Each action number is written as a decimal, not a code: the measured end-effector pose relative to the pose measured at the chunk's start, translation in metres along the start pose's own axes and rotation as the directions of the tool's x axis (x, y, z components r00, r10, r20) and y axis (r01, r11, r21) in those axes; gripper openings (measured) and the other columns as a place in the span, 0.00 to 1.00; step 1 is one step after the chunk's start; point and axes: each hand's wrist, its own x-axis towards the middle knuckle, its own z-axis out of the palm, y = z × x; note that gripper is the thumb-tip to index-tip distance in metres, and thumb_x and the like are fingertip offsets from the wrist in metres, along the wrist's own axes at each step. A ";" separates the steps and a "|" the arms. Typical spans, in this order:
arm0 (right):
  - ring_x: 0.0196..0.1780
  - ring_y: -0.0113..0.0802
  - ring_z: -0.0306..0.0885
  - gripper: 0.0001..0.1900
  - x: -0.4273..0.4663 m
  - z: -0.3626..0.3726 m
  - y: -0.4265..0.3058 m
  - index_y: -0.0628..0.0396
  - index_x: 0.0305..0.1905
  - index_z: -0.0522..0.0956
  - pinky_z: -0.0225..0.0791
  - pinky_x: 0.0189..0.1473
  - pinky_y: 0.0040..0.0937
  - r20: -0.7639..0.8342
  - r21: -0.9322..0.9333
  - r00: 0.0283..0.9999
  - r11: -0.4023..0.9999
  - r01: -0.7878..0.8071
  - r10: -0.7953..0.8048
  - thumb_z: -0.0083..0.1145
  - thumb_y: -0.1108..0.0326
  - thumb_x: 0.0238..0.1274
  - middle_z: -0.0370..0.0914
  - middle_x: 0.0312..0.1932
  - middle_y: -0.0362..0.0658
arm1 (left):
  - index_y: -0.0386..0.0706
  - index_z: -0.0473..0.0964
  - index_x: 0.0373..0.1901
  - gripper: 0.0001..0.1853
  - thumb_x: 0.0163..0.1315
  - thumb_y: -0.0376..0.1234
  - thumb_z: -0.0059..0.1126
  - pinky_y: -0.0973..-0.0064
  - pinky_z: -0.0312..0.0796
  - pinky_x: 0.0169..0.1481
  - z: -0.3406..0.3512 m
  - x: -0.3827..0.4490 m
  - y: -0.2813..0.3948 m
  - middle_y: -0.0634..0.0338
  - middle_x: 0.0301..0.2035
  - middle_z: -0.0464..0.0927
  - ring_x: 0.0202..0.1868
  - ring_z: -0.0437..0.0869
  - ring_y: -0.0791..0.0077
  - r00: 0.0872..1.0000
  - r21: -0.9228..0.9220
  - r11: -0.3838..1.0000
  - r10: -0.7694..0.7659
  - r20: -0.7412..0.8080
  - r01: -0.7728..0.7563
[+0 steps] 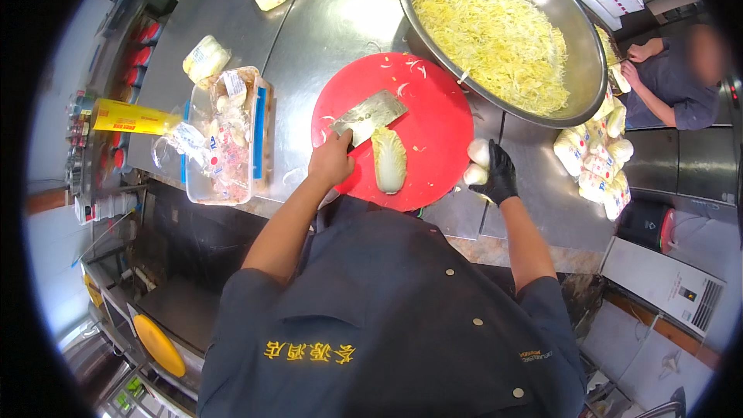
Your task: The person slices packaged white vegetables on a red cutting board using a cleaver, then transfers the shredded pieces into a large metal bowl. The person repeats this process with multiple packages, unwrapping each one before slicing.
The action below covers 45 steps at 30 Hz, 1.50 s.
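My left hand (pixel 333 158) grips a cleaver (pixel 371 115) by its handle. The wide blade lies flat, or nearly so, over the round red cutting board (pixel 435 145). Right of the handle, a piece of napa cabbage (pixel 390 164) rests on the board, leafy end up against the blade and white base towards me. A black glove covers my right hand (pixel 501 173), at the board's right edge. Its thumb and fingers curl around pale cabbage stem ends (pixel 477 162); the palm side is hidden. Pale shreds are scattered on the board.
A large steel bowl (pixel 598 93) of shredded cabbage (pixel 493 40) stands beyond the board on the steel table (pixel 290 93). Wrapped cabbages (pixel 598 162) are piled right. A clear plastic bin (pixel 223 188) holds wrappers, left, beside a yellow roll (pixel 130 117). Another person (pixel 667 81) works at far right.
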 end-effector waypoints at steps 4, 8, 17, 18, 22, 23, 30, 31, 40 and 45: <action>0.82 0.54 0.50 0.70 0.030 -0.024 -0.043 0.48 0.82 0.51 0.48 0.77 0.66 0.098 -0.138 0.992 0.988 -0.065 0.079 0.84 0.47 0.27 0.53 0.80 0.53 | 0.38 0.75 0.57 0.23 0.60 0.36 0.61 0.56 0.77 0.49 -0.007 -0.013 -0.014 0.41 0.42 0.83 0.43 0.86 0.45 0.996 -0.215 0.977 -0.028 -0.080 0.010; 0.85 0.47 0.48 0.37 0.074 0.002 -0.122 0.41 0.81 0.57 0.40 0.82 0.59 0.291 -0.177 0.796 0.788 0.589 -0.530 0.51 0.66 0.67 0.55 0.82 0.44 | 0.36 0.76 0.47 0.16 0.68 0.40 0.59 0.50 0.75 0.44 -0.016 -0.026 -0.012 0.39 0.31 0.83 0.38 0.86 0.39 0.993 -0.344 0.934 -0.114 -0.021 0.100; 0.57 0.48 0.79 0.23 0.118 0.053 -0.208 0.53 0.45 0.81 0.61 0.73 0.58 0.472 -0.148 0.786 0.843 0.517 -0.399 0.74 0.56 0.42 0.82 0.45 0.49 | 0.35 0.76 0.44 0.17 0.71 0.42 0.53 0.49 0.75 0.48 0.019 -0.050 -0.038 0.35 0.37 0.82 0.43 0.85 0.37 0.974 -0.237 0.947 -0.226 -0.014 0.217; 0.56 0.49 0.80 0.28 0.112 0.042 -0.201 0.54 0.47 0.80 0.68 0.67 0.55 0.443 -0.076 0.866 0.953 0.293 -0.231 0.76 0.53 0.40 0.82 0.45 0.50 | 0.35 0.76 0.44 0.17 0.71 0.42 0.53 0.48 0.75 0.47 0.021 -0.051 -0.037 0.34 0.36 0.82 0.43 0.85 0.36 0.975 -0.233 0.949 -0.220 -0.016 0.210; 0.54 0.53 0.81 0.33 0.073 0.037 -0.184 0.58 0.51 0.78 0.79 0.50 0.51 0.232 -0.088 0.957 0.983 -0.160 0.177 0.77 0.49 0.42 0.81 0.47 0.54 | 0.35 0.75 0.42 0.16 0.72 0.40 0.51 0.45 0.74 0.44 0.006 -0.061 -0.005 0.33 0.33 0.82 0.39 0.84 0.34 0.986 -0.174 0.972 -0.165 -0.035 0.157; 0.54 0.53 0.81 0.34 0.071 0.038 -0.184 0.58 0.52 0.77 0.79 0.50 0.51 0.246 -0.086 0.946 0.977 -0.195 0.211 0.77 0.49 0.41 0.81 0.48 0.54 | 0.35 0.74 0.41 0.15 0.73 0.40 0.51 0.44 0.74 0.44 0.001 -0.062 0.006 0.34 0.32 0.82 0.38 0.84 0.34 0.991 -0.173 0.977 -0.129 -0.027 0.122; 0.51 0.52 0.82 0.30 0.071 0.045 -0.197 0.55 0.49 0.78 0.80 0.48 0.51 0.222 -0.003 0.927 0.951 -0.308 0.301 0.77 0.52 0.41 0.81 0.47 0.53 | 0.35 0.73 0.40 0.14 0.73 0.38 0.48 0.42 0.74 0.44 -0.019 -0.057 0.053 0.35 0.30 0.81 0.36 0.84 0.35 0.997 -0.098 0.993 0.065 0.044 -0.061; 0.51 0.52 0.83 0.29 0.071 0.046 -0.196 0.55 0.48 0.78 0.80 0.48 0.51 0.220 0.007 0.929 0.952 -0.307 0.298 0.77 0.53 0.41 0.81 0.46 0.52 | 0.34 0.73 0.40 0.13 0.73 0.38 0.48 0.42 0.74 0.44 -0.020 -0.056 0.055 0.35 0.30 0.81 0.36 0.84 0.35 0.995 -0.081 0.994 0.080 0.053 -0.076; 0.53 0.51 0.81 0.29 0.069 0.051 -0.196 0.56 0.48 0.78 0.79 0.48 0.50 0.206 -0.001 0.936 0.956 -0.292 0.286 0.77 0.53 0.42 0.81 0.46 0.52 | 0.33 0.72 0.41 0.12 0.71 0.35 0.46 0.42 0.75 0.45 -0.001 -0.038 0.051 0.34 0.32 0.82 0.38 0.85 0.35 0.978 0.000 0.999 0.033 0.207 -0.033; 0.55 0.51 0.79 0.35 0.067 0.055 -0.195 0.56 0.52 0.75 0.77 0.48 0.52 0.221 -0.031 0.927 0.952 -0.306 0.305 0.79 0.50 0.40 0.79 0.49 0.52 | 0.33 0.73 0.43 0.13 0.72 0.36 0.48 0.43 0.74 0.44 0.044 -0.019 0.032 0.33 0.33 0.81 0.38 0.84 0.34 0.982 -0.092 0.992 0.097 0.159 -0.083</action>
